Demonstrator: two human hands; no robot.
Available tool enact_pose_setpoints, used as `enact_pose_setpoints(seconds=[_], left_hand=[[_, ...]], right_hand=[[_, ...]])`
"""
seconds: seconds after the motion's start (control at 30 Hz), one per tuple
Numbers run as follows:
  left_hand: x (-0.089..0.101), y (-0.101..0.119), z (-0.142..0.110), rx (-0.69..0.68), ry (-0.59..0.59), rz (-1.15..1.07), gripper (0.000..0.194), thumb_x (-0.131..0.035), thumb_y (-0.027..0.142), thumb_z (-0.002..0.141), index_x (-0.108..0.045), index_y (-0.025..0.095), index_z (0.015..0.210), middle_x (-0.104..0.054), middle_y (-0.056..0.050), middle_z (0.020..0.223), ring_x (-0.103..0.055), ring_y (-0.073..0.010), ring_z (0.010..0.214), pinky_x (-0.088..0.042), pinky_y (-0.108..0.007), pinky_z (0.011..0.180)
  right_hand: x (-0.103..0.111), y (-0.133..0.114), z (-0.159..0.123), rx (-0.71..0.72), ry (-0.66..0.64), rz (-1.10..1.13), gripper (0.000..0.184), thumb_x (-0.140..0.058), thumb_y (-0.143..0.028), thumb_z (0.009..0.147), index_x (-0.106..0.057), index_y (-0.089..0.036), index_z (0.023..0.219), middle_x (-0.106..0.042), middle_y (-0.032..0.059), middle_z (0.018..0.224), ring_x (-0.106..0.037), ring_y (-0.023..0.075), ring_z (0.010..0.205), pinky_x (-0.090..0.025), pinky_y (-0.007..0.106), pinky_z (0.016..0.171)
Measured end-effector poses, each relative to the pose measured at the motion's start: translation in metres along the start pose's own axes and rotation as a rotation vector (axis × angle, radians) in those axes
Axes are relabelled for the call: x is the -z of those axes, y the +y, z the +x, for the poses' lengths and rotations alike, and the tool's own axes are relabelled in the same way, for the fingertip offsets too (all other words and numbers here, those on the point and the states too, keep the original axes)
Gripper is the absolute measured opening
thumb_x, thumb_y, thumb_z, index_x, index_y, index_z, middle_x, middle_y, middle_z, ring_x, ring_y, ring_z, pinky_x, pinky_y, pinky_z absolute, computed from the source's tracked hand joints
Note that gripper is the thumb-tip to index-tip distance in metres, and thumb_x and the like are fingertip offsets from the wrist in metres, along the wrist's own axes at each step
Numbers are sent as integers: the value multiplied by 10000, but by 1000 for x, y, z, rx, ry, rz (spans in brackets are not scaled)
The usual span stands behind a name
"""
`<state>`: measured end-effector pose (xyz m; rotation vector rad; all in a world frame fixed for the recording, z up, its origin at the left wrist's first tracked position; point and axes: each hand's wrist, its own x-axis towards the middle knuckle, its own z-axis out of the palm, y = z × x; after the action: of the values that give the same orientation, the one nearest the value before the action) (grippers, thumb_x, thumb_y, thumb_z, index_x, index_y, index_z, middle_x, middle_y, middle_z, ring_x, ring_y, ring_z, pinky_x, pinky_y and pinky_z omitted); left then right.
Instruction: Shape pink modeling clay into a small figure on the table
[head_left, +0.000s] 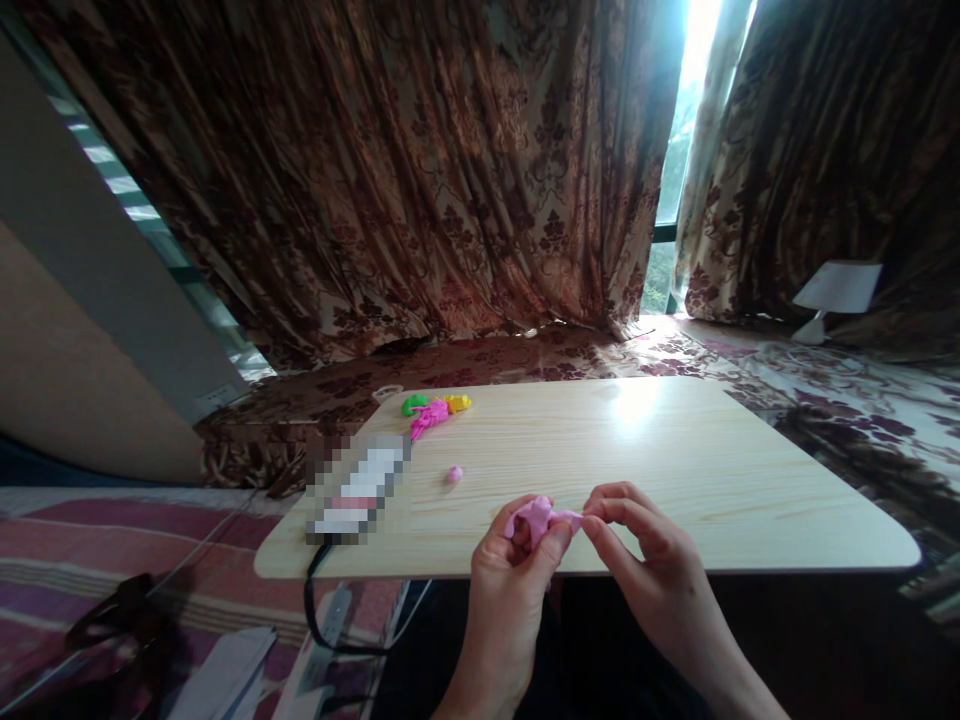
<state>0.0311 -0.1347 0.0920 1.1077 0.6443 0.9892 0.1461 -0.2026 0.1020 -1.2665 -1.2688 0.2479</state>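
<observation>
A soft light-pink lump of modelling clay (537, 517) with several stubby points sits in the fingers of my left hand (510, 580), thumb pressed against it. My right hand (649, 550) pinches a thin tip drawn out from the clay's right side between thumb and forefinger. Both hands are held above the near edge of the pale wooden table (637, 450). A small pink clay ball (454, 475) rests on the tabletop, beyond my left hand and a little to the left.
Green (414, 404), bright pink (430, 418) and yellow (457, 403) pieces lie together at the table's far left. A blurred-out flat object (364, 490) lies at the left, a black cable (309, 600) running from it over the edge. A white lamp (838, 290) stands far right.
</observation>
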Motion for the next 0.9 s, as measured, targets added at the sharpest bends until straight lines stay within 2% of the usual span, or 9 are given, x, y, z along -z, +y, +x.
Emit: enact_pose_setpoints(seconds=[0.2,0.4,0.63,0.77,0.9], left_hand=[[-2,3,-1,45,-28,-31,170,-693,250,734,-623,162,861,-623,-10,780,-509,-85,670,-352,-155,505],[-4,4,-3,30,-81,-18,100,-656,232,765,-607,152,799,-584,-1,738,-440,-69,601,-333,-168,491],[-7,3,-4,1,-33,-20,182,-667,209,745,-604,171,912,-584,-4,802,-474,-87,666,-347,-173,505],[-10,6,-6,-24,27,-14,175,-665,194,738,-604,175,900,-588,-2,814,-499,-95,697,-359,-171,524],[-9,5,-5,-25,23,3,200,-673,203,736,-596,174,918,-582,-8,844,-504,-101,722,-366,-173,534]], right_hand=[[0,-2,0,-24,-39,5,42,-533,-167,874,-566,-193,869,-537,41,921,-544,182,875,-426,303,791],[-1,1,-1,4,-25,-17,84,-532,-138,867,-564,-200,821,-540,31,899,-547,174,850,-431,294,770],[-1,7,-2,38,-71,-47,65,-541,-157,867,-583,-198,838,-546,34,883,-553,173,832,-448,296,740],[-1,9,-1,28,-94,-67,69,-546,-164,868,-590,-196,827,-550,37,879,-555,173,833,-452,300,746],[-2,9,-2,26,-98,-70,70,-555,-178,866,-602,-198,818,-555,39,880,-558,175,831,-457,302,743]])
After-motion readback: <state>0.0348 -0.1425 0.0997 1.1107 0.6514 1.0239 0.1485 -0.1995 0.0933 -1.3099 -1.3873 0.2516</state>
